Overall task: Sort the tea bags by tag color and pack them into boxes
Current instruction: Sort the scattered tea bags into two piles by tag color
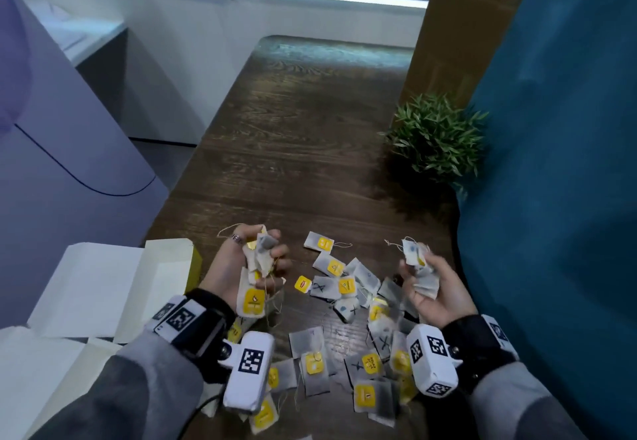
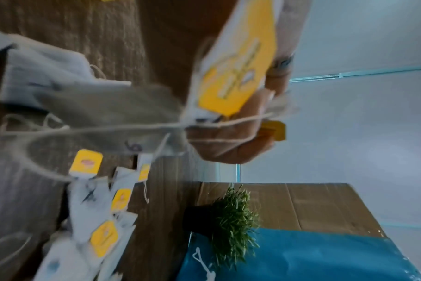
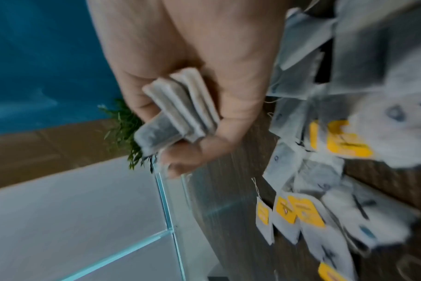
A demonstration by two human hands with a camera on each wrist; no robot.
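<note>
Several tea bags (image 1: pixel 348 305) with yellow tags lie scattered on the dark wooden table (image 1: pixel 296 136) between my hands; some bear a pen cross or a blue dot. My left hand (image 1: pixel 256 267) grips a bunch of tea bags (image 1: pixel 255 298) palm up, their strings hanging down; in the left wrist view one big yellow tag (image 2: pixel 238 76) hangs from the fingers. My right hand (image 1: pixel 425 277) holds a smaller stack of tea bags (image 1: pixel 422 274); the right wrist view shows the folded grey bags (image 3: pixel 178 110) in the curled fingers. An open yellow box (image 1: pixel 172 277) stands left of my left hand.
White open boxes (image 1: pixel 82 288) lie at the left table edge. A small green potted plant (image 1: pixel 436 136) stands at the right, against a teal panel (image 1: pixel 558 164). A brown cardboard panel (image 1: pixel 458 26) rises behind it. Bare tabletop stretches beyond the pile.
</note>
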